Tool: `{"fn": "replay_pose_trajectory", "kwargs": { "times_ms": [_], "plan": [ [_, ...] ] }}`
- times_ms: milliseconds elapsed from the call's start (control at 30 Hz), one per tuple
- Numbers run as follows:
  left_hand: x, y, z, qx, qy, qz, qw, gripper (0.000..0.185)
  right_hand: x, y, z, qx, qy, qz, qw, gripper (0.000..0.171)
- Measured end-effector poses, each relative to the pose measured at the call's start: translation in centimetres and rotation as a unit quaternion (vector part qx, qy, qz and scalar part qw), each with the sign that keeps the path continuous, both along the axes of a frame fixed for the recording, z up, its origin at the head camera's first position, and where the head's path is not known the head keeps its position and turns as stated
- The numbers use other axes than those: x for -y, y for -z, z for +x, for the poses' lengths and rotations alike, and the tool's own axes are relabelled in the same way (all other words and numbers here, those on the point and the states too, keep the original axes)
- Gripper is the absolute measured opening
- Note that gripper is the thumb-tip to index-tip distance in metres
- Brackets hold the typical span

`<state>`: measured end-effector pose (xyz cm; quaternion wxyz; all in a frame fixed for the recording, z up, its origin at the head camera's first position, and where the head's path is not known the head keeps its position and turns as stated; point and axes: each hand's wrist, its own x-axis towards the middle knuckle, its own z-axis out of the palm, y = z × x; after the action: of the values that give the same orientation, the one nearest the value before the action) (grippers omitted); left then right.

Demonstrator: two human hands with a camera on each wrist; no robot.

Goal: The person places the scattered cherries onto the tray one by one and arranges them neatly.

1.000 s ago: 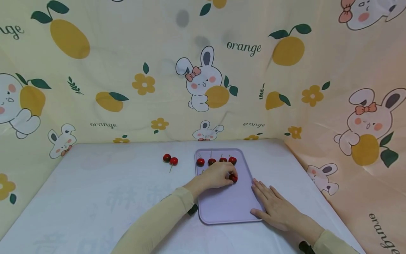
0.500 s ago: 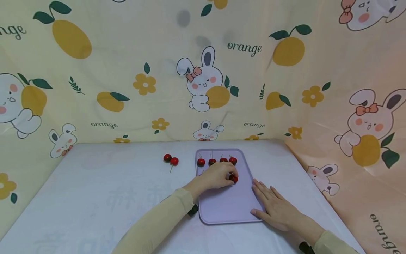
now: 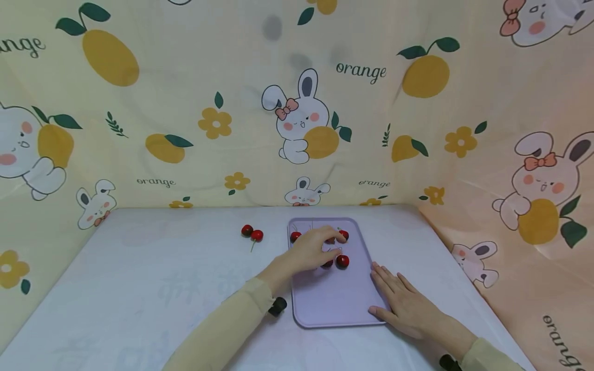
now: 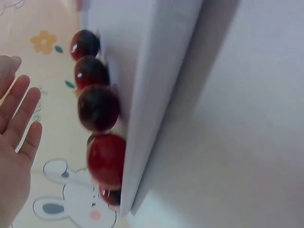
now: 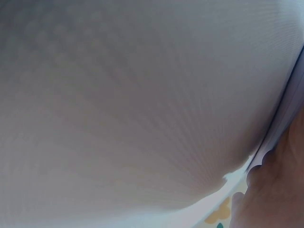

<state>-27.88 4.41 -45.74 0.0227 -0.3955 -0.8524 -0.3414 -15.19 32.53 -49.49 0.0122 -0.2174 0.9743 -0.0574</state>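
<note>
My left hand point(image 3: 310, 250) hovers over the lilac tray point(image 3: 334, 304), thumb and fingers parted with nothing between them. A red cherry point(image 3: 342, 262) rests on the tray just by its thumb, and a darker cherry point(image 3: 327, 264) sits partly hidden under the hand. Behind it a back row includes a cherry point(image 3: 295, 236) at the left and another point(image 3: 343, 235) at the right; the hand covers part of this row. In the left wrist view several cherries point(image 4: 98, 108) line up inside the tray wall. My right hand point(image 3: 410, 304) lies flat, fingertips at the tray's right rim.
Two more cherries point(image 3: 257, 235) lie together on the white tablecloth point(image 3: 185, 288), left of the tray. A patterned curtain point(image 3: 232, 103) with rabbits and oranges rises behind the table and along its right side.
My left hand has let go of the red cherry, parted its fingers and drawn back slightly up and left. That cherry now sits on the tray. My right hand stays at the rim.
</note>
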Motion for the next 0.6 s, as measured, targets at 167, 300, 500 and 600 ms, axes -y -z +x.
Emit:
{"fn": "replay_pose_trajectory", "kwargs": {
  "times_ms": [167,300,500,600],
  "plan": [
    [1.6,-0.2,-0.3,0.015,-0.014,0.042,0.9989,0.028,-0.1,0.1,0.0,0.006,0.005,0.000,1.000,0.090],
    [3.3,-0.4,-0.7,0.018,-0.032,0.060,0.9975,0.028,-0.1,0.0,0.1,0.005,0.007,-0.003,1.000,0.091],
    [6.3,-0.4,-1.3,0.030,-0.061,0.083,0.9942,0.028,0.0,-0.4,0.2,-0.002,0.003,-0.002,1.000,0.089],
    [8.0,-0.3,-1.6,0.020,-0.073,0.093,0.9927,0.028,0.1,-0.4,0.2,-0.004,0.002,-0.001,1.000,0.088]
  ]
}}
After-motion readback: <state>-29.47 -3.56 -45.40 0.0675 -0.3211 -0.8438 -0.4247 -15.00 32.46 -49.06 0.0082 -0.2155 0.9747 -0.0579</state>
